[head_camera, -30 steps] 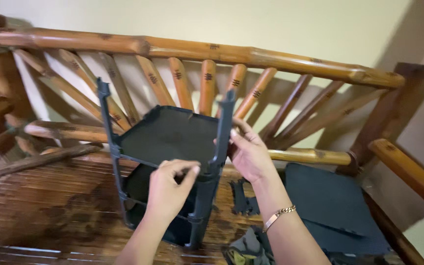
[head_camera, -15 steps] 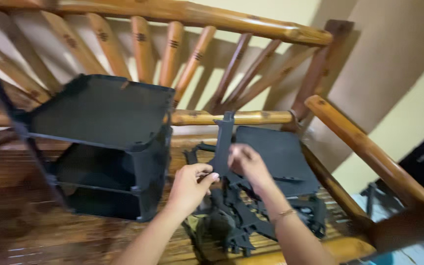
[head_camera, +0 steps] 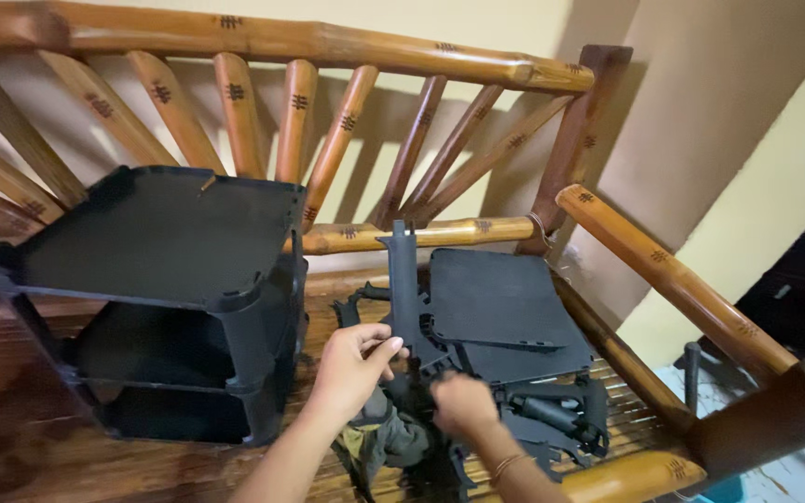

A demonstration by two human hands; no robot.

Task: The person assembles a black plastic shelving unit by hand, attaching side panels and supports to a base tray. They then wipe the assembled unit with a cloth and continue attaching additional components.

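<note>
Two hands working at bench's right half. Sitting at left: black three-tier rack (head_camera: 170, 298), part-assembled, untouched. Left hand (head_camera: 351, 368) closing fingers round lower part of upright black plastic post (head_camera: 402, 289), standing near bench's front edge, just right of rack. Looking light, stiff, slightly slick; best gripping low on shaft. Right hand (head_camera: 461, 402) reaching palm-down into pile of black parts (head_camera: 552, 419), fingers curled; grip unclear. Lying beyond: flat black shelf panels (head_camera: 500, 307).
</note>
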